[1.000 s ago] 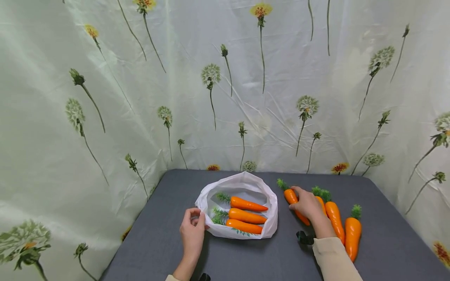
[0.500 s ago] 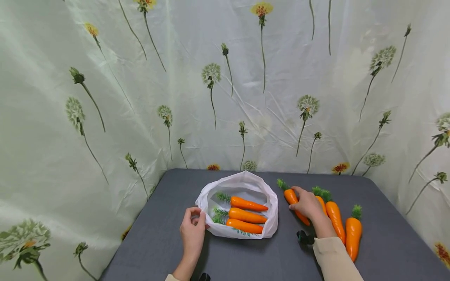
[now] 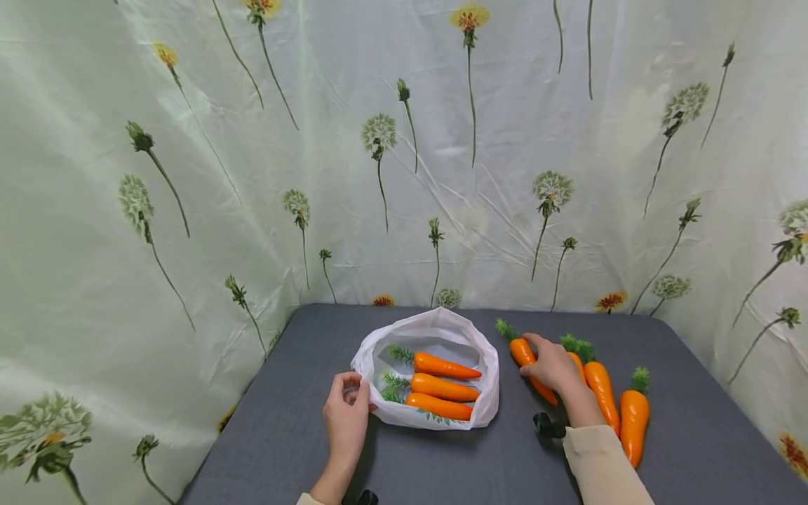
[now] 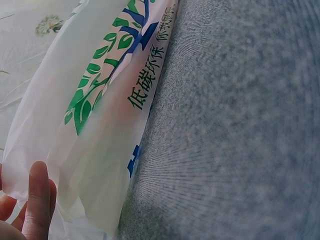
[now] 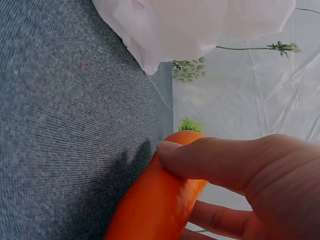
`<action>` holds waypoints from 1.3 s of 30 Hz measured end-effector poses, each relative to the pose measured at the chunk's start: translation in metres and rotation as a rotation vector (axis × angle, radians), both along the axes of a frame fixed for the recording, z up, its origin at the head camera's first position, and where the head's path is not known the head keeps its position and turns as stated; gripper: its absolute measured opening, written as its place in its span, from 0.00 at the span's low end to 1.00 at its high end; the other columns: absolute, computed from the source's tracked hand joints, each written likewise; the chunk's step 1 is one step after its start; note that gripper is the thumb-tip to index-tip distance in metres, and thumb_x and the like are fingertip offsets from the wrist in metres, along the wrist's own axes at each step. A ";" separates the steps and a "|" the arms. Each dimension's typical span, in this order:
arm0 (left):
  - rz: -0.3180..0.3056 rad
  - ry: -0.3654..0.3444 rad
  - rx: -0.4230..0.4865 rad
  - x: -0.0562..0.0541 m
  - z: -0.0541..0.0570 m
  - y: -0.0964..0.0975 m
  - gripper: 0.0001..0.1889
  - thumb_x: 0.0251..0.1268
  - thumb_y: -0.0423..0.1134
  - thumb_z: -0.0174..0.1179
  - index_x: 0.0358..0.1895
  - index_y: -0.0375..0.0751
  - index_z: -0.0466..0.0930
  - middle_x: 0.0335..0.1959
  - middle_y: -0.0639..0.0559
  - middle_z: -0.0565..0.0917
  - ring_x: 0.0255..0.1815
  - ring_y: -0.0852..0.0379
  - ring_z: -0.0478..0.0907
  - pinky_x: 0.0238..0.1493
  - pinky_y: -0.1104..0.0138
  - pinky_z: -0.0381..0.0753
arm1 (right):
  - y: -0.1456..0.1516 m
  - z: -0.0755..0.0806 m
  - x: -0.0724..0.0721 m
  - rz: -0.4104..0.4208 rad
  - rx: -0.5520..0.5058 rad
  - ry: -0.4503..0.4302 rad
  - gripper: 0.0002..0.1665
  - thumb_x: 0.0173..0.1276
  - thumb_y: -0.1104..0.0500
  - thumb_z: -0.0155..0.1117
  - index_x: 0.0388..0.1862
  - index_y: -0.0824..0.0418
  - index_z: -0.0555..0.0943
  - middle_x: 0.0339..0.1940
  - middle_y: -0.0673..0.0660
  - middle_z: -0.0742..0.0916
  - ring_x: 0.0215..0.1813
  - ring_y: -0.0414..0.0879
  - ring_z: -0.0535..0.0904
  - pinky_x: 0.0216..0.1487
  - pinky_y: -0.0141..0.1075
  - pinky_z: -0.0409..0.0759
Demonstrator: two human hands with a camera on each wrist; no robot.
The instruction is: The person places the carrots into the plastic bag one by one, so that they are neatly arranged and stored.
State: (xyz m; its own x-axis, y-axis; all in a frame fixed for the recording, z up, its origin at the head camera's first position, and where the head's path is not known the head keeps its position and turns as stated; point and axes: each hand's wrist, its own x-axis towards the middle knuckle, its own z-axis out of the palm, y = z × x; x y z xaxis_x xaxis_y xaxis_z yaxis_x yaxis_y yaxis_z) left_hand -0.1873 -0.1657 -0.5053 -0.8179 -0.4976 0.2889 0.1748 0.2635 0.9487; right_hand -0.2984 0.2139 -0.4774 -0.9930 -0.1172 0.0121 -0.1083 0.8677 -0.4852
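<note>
A white plastic bag stands with its mouth spread wide, holding three orange carrots with green tops, stacked side by side. At the bag's left edge, my left hand pinches the rim between thumb and fingers; the left wrist view shows those fingertips at the thin plastic, with green leaf print on the bag's side. To the right of the bag, my right hand grips another carrot around its upper body, thumb on one side and fingers on the other. This carrot lies slanted, green top toward the back.
Right of my right hand lie more carrots, one of them partly hidden behind the hand. The outermost carrot is near the table's right side. A dark grey cloth covers the table. Behind it hangs a pale flower-print curtain.
Almost nothing differs. Both hands keep their places, the left at the bag's rim and the right on the carrot, which has barely shifted.
</note>
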 end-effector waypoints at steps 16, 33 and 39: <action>-0.006 0.017 0.013 -0.001 -0.001 0.005 0.06 0.67 0.31 0.64 0.43 0.42 0.79 0.39 0.48 0.81 0.22 0.52 0.82 0.24 0.60 0.86 | -0.001 0.012 0.002 -0.002 -0.010 0.030 0.45 0.60 0.58 0.76 0.74 0.61 0.67 0.52 0.69 0.83 0.43 0.59 0.80 0.42 0.56 0.80; -0.008 0.023 -0.014 0.002 0.001 0.003 0.07 0.66 0.31 0.65 0.44 0.41 0.79 0.38 0.47 0.81 0.21 0.57 0.81 0.23 0.67 0.83 | -0.020 0.060 -0.003 0.045 -0.020 0.107 0.46 0.62 0.56 0.74 0.77 0.56 0.65 0.55 0.67 0.84 0.43 0.57 0.82 0.40 0.51 0.81; -0.017 0.011 -0.009 0.003 0.000 0.003 0.07 0.67 0.32 0.65 0.45 0.41 0.78 0.39 0.47 0.81 0.22 0.56 0.81 0.24 0.65 0.84 | -0.031 0.074 -0.001 0.053 -0.033 0.130 0.46 0.63 0.57 0.73 0.78 0.55 0.64 0.57 0.65 0.84 0.48 0.58 0.82 0.43 0.53 0.80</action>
